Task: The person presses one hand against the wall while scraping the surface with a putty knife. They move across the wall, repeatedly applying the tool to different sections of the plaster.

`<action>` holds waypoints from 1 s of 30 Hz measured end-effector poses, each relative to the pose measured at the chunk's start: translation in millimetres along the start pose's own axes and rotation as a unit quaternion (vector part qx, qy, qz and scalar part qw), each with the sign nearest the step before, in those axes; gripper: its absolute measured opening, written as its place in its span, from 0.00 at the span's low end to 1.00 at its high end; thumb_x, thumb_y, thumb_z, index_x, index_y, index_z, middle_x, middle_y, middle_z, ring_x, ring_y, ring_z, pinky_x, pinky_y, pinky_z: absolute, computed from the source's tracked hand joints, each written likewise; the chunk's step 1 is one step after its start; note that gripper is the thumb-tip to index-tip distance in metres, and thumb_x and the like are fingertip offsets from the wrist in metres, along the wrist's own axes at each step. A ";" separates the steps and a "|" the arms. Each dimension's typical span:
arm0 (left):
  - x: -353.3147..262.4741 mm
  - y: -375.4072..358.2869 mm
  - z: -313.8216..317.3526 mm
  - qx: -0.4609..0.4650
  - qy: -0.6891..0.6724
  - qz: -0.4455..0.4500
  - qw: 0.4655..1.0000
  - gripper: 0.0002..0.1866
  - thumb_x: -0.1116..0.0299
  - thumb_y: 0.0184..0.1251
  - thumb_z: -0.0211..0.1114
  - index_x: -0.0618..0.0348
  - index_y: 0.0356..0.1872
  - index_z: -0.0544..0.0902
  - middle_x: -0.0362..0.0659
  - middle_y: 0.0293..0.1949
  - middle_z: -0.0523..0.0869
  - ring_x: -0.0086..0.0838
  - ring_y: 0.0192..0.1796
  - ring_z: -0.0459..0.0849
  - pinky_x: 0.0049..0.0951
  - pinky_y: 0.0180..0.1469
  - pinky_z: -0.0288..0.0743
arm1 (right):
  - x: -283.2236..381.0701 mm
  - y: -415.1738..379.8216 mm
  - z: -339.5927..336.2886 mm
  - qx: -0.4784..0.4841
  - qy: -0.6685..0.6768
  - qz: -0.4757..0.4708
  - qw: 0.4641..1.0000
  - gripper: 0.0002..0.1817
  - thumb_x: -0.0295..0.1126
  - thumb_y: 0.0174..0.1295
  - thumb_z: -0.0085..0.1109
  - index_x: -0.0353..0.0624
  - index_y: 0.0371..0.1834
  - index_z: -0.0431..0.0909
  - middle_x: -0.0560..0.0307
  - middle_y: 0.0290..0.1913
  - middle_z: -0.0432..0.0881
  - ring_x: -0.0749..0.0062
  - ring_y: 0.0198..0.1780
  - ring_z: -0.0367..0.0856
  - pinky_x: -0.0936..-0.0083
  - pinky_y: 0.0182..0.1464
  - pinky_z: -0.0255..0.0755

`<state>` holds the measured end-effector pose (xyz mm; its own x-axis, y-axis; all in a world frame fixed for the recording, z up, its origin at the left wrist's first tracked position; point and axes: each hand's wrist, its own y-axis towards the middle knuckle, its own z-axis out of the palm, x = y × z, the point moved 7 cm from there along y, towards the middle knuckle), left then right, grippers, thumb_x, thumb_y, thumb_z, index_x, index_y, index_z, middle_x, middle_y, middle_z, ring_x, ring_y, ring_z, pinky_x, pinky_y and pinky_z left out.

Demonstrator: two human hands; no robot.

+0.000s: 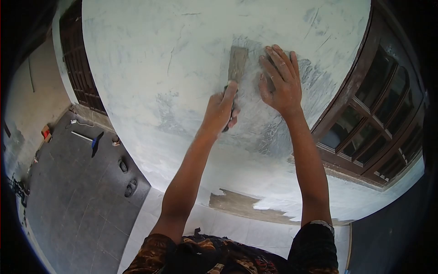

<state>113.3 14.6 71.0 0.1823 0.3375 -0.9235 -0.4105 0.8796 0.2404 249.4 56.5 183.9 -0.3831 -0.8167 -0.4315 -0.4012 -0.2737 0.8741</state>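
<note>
A flat metal scraper points upward with its blade against the pale, patchy wall. My left hand is wrapped round its dark handle, thumb at the base of the blade. To the right, my right hand lies on the wall with its fingers spread, holding nothing. White dust coats its fingers. Grey rough patches show around both hands, and a bare brownish patch runs along the wall's lower part.
A brown wooden window with glass panes is on the right. At the left, a dark tiled floor holds a blue-headed tool, a pair of sandals and a red box. A dark shuttered window stands upper left.
</note>
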 end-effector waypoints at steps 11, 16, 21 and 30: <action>-4.0 3.6 -0.4 0.008 0.004 0.012 1.000 0.26 0.39 0.74 0.54 0.53 0.30 0.73 0.33 0.16 0.68 0.18 0.11 0.63 0.20 0.13 0.57 | 0.0 0.2 -1.0 -0.001 0.005 0.000 1.000 0.20 0.27 0.52 0.65 0.43 0.51 0.83 0.57 0.65 0.77 0.63 0.71 0.69 0.49 0.76 0.54; -2.3 -4.2 -0.9 0.020 -0.013 0.004 1.000 0.25 0.39 0.74 0.54 0.52 0.30 0.73 0.33 0.16 0.69 0.18 0.11 0.64 0.21 0.13 0.57 | -0.8 -0.4 -1.1 -0.005 0.007 0.001 1.000 0.19 0.27 0.53 0.64 0.43 0.51 0.83 0.56 0.65 0.77 0.62 0.71 0.70 0.49 0.75 0.55; 3.8 -2.3 -2.0 0.019 -0.015 0.016 1.000 0.26 0.38 0.73 0.54 0.52 0.29 0.72 0.33 0.15 0.69 0.18 0.11 0.65 0.21 0.13 0.58 | -1.2 0.2 -1.2 0.005 0.014 0.003 1.000 0.23 0.25 0.51 0.63 0.43 0.54 0.83 0.55 0.66 0.77 0.59 0.72 0.69 0.50 0.76 0.53; 2.8 -3.4 -4.9 0.003 0.016 0.006 1.000 0.26 0.38 0.73 0.54 0.53 0.30 0.74 0.34 0.15 0.69 0.18 0.11 0.65 0.21 0.13 0.58 | -1.3 -1.4 -0.7 0.002 0.016 0.003 1.000 0.23 0.25 0.51 0.63 0.43 0.55 0.82 0.54 0.66 0.77 0.59 0.72 0.69 0.51 0.76 0.53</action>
<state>110.8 10.9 66.1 0.1481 0.3367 -0.9299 -0.4065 0.8779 0.2531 251.1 57.6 183.3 -0.3583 -0.8343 -0.4190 -0.4028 -0.2667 0.8756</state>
